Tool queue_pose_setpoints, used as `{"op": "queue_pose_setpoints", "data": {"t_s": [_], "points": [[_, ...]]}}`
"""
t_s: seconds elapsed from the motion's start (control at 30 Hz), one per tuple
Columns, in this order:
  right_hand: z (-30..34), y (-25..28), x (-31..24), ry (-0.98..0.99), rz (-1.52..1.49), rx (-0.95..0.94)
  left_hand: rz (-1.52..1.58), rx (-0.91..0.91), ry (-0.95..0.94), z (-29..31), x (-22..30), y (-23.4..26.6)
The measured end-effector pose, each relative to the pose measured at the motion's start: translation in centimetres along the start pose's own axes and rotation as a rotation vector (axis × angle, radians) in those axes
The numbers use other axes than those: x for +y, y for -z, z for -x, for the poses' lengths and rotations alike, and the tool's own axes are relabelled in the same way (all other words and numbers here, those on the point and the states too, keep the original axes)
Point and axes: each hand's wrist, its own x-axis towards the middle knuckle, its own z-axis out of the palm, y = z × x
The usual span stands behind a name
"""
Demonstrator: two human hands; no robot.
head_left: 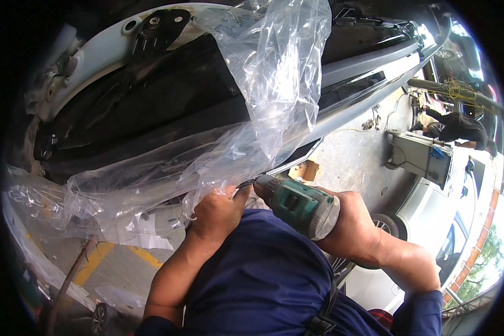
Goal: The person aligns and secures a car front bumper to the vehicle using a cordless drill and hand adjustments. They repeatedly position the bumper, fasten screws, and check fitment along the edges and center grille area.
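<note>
My right hand (350, 224) is wrapped around a green and grey cordless drill (299, 204), whose chuck end points left toward my other hand. Close by the chuck, my left hand (218, 215) is closed, thumb and fingers pinched on a small dark piece that I cannot make out. Clear plastic sheeting (280, 73) drapes over the car body in front of me and hangs down beside my left hand. Under and beside the sheeting lies a glossy black panel (168, 101) of the car, with a black hinge bracket (154, 31) at its far left.
A piece of brown cardboard (305, 170) lies on the floor beyond the drill. To the right stand a grey wheeled cabinet (420, 154) and a white car (431, 224). Farther back, a person in dark clothes (462, 127) bends near a post with yellow cable (459, 91).
</note>
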Motion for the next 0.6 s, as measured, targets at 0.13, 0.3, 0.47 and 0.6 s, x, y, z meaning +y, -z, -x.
{"op": "queue_pose_setpoints", "data": {"t_s": [0.13, 0.3, 0.47, 0.6], "points": [[0.6, -0.1, -0.4, 0.017, 0.032, 0.036, 0.096, 0.062, -0.073, -0.3, 0.0, 0.2], [0.4, 0.0, -1.1, 0.005, 0.134, 0.015, -0.002, -0.042, 0.053, -0.2, 0.0, 0.0], [-0.2, 0.5, -0.3, -0.025, 0.095, -0.026, 0.097, 0.046, -0.067, -0.5, -0.1, 0.0], [2.1, 2.9, -0.5, -0.094, -0.098, -0.012, 0.074, 0.105, -0.09, -0.6, -0.3, -0.3]]}}
